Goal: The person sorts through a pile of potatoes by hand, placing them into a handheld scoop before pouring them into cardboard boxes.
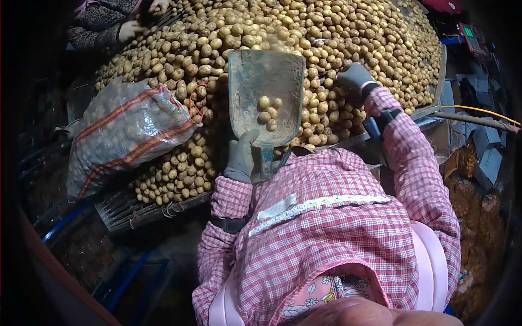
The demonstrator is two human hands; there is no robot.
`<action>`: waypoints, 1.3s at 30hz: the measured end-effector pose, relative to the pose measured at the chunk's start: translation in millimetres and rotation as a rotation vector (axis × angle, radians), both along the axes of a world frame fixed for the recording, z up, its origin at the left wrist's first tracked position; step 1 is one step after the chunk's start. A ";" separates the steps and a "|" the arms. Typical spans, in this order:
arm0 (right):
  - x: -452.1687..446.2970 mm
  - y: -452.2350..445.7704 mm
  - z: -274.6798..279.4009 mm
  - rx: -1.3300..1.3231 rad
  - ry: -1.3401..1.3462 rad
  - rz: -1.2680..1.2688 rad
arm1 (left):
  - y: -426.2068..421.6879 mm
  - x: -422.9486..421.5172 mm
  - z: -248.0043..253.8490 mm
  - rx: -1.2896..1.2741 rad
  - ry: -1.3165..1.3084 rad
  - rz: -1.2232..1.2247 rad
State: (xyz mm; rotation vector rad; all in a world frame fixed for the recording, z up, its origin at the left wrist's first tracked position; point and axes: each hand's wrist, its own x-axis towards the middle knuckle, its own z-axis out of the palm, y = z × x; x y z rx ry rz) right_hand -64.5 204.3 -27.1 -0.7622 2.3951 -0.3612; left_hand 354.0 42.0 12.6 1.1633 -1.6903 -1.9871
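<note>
A broad heap of yellow-brown round potatoes (pixel 375 32) covers most of the slatted tabletop (pixel 117 214) in front of me. At its left edge lies a translucent white woven sack with red and yellow stripes (pixel 130 133), bulging with potatoes. The dirt-caked green scoop (pixel 266 81) sits between my hands, over the near side of the heap, its handle pointing at my body.

My left hand (pixel 241 157), in a grey glove, is closed on the scoop's rear left corner beside the handle. My right hand (pixel 356 77), also gloved, reaches down into the heap with its fingers bent; I cannot tell whether it has a potato. Another person's hand (pixel 129 31) is at the heap's far left.

With one hand at a rear corner, the scoop could twist if loaded unevenly, and the small loose cluster of potatoes (pixel 270 113) could roll out. Digging low in the heap could start a slide towards me. The loose red cord (pixel 200 103) at the sack could snag the scoop's edge.
</note>
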 end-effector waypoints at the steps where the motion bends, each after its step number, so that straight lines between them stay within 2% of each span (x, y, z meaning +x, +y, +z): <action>1: -6.6 7.6 9.0 -0.126 -0.100 -0.123 | -3.0 -0.7 2.6 0.020 -0.041 -0.038; 2: -5.4 11.6 27.1 -0.326 -0.428 -0.319 | -5.1 -3.4 4.7 0.038 -0.078 -0.080; 3: 12.7 6.6 77.1 -0.373 -0.526 -0.250 | -5.8 -6.4 6.1 0.037 -0.069 -0.085; 4: 10.9 5.4 86.8 -0.530 -0.552 -0.136 | -6.9 -8.7 7.4 0.037 -0.061 -0.090; 6: 3.8 8.4 105.8 -0.629 -0.538 -0.142 | -1.8 -11.3 10.1 0.069 -0.025 -0.049; 7: -6.6 5.2 113.1 -0.575 -0.495 -0.257 | 2.0 -14.7 11.7 0.094 0.009 0.000; 8: -36.6 12.9 73.9 -0.565 -0.382 -0.334 | 1.1 -14.5 11.2 0.038 0.023 -0.032; 9: -55.7 13.7 54.8 -0.240 -0.183 -0.261 | 0.4 -14.2 10.8 -0.017 0.037 -0.061; 11: -62.5 14.7 11.2 0.246 0.387 -0.055 | -4.0 -4.4 1.7 -0.207 0.026 -0.227; 13: -70.2 12.2 -17.6 0.293 0.397 -0.039 | -5.1 -0.1 -7.4 -0.253 0.047 -0.261; 16: -49.0 4.5 2.3 0.393 0.356 -0.016 | 0.3 3.8 -4.2 -0.178 0.039 -0.204; 18: -52.1 -0.2 4.5 0.372 0.384 -0.015 | 1.8 -5.3 1.7 0.012 0.026 -0.062; 20: -52.5 -2.7 0.9 0.365 0.387 -0.052 | 3.5 -15.7 12.5 0.352 0.001 0.171; 23: -51.9 3.7 11.4 0.348 0.347 -0.076 | 4.7 -9.7 14.6 0.244 0.013 0.079; 27: -61.7 7.9 18.6 0.237 0.324 -0.104 | 3.7 -11.3 15.3 0.287 -0.012 0.151; 28: -62.0 10.9 21.7 0.115 0.174 -0.171 | 3.0 -10.5 14.8 0.261 -0.032 0.125; 30: -49.6 18.8 51.6 -0.276 -0.373 -0.292 | 3.0 -9.0 12.1 0.145 -0.069 0.032; 31: -14.5 9.0 92.3 -0.390 -0.527 -0.289 | 2.7 -7.9 10.2 0.051 -0.087 -0.036; 33: 11.4 -0.2 113.1 -0.571 -0.626 -0.145 | 0.5 -7.0 11.5 -0.111 -0.113 -0.155; 35: 12.4 -12.5 131.4 -0.560 -0.681 -0.199 | -0.8 -9.6 19.0 -0.249 -0.120 -0.256; 38: -65.1 -23.3 12.9 -0.355 -0.198 -0.128 | 1.0 -6.0 8.8 -0.280 -0.064 -0.253; 39: -68.9 -24.8 -9.5 -0.270 -0.045 -0.064 | 1.7 -4.1 4.7 -0.290 -0.044 -0.251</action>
